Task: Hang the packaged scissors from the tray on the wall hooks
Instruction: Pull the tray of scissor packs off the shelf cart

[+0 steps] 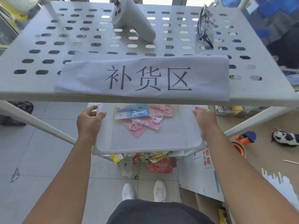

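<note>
A translucent white tray (145, 148) sits below the perforated top shelf, partly under it. In its far half lie several packaged scissors: a blue pack (131, 111) on top, pink packs (145, 122) beneath and beside it. My left hand (89, 120) grips the tray's left rim, thumb over the edge. The right rim is gripped the same way by my right hand (204, 120). No wall hooks are in view.
The white perforated shelf (40, 62) carries a paper sign (145, 78), a grey controller (129, 20) and glasses (205, 25). Snack packets (152, 159) lie under the tray. The rack's slanted legs (40, 123) flank my arms. A tape dispenser (246, 139) and toy panda (286, 139) lie at right.
</note>
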The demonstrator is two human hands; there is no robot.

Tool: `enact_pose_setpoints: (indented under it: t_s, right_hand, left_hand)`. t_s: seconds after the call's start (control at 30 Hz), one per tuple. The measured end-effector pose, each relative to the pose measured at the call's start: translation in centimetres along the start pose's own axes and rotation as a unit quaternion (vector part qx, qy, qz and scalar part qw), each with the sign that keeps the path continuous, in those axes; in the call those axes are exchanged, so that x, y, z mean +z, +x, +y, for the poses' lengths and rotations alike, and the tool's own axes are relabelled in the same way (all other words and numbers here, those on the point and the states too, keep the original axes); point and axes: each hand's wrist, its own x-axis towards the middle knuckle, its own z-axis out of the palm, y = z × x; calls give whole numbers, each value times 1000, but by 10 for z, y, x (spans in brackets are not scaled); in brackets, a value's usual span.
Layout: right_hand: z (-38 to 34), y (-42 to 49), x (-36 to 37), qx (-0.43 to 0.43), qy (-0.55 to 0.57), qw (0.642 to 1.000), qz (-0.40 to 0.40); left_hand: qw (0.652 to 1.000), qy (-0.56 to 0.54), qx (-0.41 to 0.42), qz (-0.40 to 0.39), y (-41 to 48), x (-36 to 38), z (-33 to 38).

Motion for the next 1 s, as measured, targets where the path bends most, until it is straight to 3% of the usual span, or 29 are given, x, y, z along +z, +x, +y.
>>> enact_pose_setpoints:
  t_s: [0.17,0.5,1.0]
  right_hand:
    - [2,-13,-10,-26,4,999,-36]
    - [11,-60,-5,-64,-26,989,-128]
    - [81,-217,29,-150,-136,941,-272]
  left_hand:
    - [999,14,8,45,-30,-13,-13]
    - [989,-69,-22,126,-102,-63,-43]
    - [963,-135,-47,230,-234,-219,-160]
